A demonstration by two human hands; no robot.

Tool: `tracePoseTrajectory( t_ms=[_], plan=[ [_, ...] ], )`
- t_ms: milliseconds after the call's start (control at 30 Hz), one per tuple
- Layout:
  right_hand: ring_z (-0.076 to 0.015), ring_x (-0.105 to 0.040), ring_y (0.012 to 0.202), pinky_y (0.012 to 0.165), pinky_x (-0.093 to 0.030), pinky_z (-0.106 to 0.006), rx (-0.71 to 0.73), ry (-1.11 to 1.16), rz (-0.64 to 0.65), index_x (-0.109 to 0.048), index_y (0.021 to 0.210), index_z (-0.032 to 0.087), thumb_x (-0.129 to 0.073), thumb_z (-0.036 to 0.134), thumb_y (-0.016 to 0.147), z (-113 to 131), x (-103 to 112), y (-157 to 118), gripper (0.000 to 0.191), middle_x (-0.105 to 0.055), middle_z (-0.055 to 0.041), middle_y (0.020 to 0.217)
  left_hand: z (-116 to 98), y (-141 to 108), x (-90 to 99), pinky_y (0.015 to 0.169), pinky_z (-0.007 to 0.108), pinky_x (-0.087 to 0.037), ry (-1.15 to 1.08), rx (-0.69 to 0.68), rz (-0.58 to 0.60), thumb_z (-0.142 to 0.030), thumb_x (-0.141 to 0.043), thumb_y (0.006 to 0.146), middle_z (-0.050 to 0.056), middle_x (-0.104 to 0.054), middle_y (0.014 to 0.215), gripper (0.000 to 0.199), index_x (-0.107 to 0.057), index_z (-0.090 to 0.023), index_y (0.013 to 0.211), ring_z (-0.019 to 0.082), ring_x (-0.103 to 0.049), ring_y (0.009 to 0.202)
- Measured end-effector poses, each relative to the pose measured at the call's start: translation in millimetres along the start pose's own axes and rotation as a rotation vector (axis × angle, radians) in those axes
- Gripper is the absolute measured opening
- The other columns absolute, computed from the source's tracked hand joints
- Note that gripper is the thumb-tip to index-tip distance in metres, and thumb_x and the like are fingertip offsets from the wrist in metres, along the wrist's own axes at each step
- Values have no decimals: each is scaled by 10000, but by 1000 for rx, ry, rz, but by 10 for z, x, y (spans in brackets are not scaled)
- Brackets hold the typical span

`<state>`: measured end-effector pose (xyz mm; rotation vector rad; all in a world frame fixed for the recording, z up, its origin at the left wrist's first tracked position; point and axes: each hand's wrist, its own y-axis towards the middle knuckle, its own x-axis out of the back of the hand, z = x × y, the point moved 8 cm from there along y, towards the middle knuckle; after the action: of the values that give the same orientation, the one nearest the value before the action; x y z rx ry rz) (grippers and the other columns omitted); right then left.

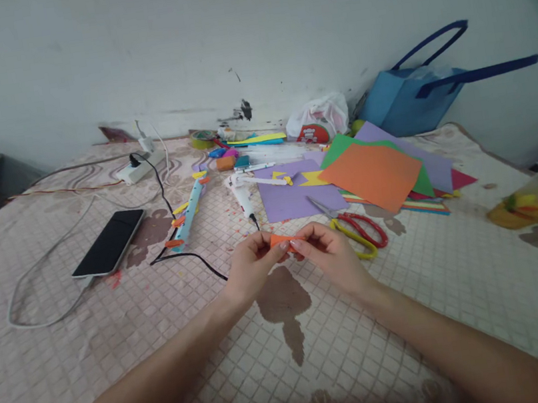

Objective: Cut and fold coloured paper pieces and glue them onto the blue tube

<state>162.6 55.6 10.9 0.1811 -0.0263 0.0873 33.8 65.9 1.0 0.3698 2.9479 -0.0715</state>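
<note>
Between both hands is a small orange piece of craft foam or paper point(282, 238), bent or folded; its exact form is partly covered by fingers. My left hand point(252, 261) pinches its left end, and my right hand point(326, 253) pinches the right end, thumbs nearly meeting in the middle. Just beyond my right hand lie scissors point(362, 231) with red and yellow handles, blades pointing away. A white glue gun point(242, 195) rests beyond my left hand, its black cord running toward me. Left of it lies a light-blue strip point(190, 213) with orange and yellow pieces attached.
Coloured sheets point(373, 172) are stacked at right, beside a purple sheet point(282, 203). A phone point(109, 244) on a white cable lies left, near a power strip point(140, 168). A blue bag point(400, 101), a white plastic bag point(320, 116) and a tilted clear container point(536, 198) also stand around.
</note>
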Motion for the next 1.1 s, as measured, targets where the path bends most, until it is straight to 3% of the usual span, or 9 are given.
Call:
tracePoseTrajectory(
  t_ms=[633,800,1100],
  plan=[
    [-116,-520,651,617,-413,-253,-39,20,21,-591,744,184,-610,288,824,1,-23,-22,133,-565,15,678,-60,-14,16,660,228,-481,9,-60,-32,-302,-675,750,26,-655,703,188,-622,-122,735,109,-613,673],
    [-110,-512,645,608,-403,-248,-55,30,27,-596,749,184,-618,303,823,-34,-35,-28,142,-565,16,682,-74,-4,-4,660,232,-484,-30,-103,8,-280,-666,760,19,-656,715,161,-603,-132,764,108,-614,673],
    [-109,-507,631,594,-400,-248,-64,33,27,-591,735,187,-623,307,818,-50,-36,-31,149,-561,19,669,-81,-13,27,658,234,-482,13,-51,-32,-279,-651,766,20,-648,684,166,-599,-124,734,103,-603,646]
  ],
)
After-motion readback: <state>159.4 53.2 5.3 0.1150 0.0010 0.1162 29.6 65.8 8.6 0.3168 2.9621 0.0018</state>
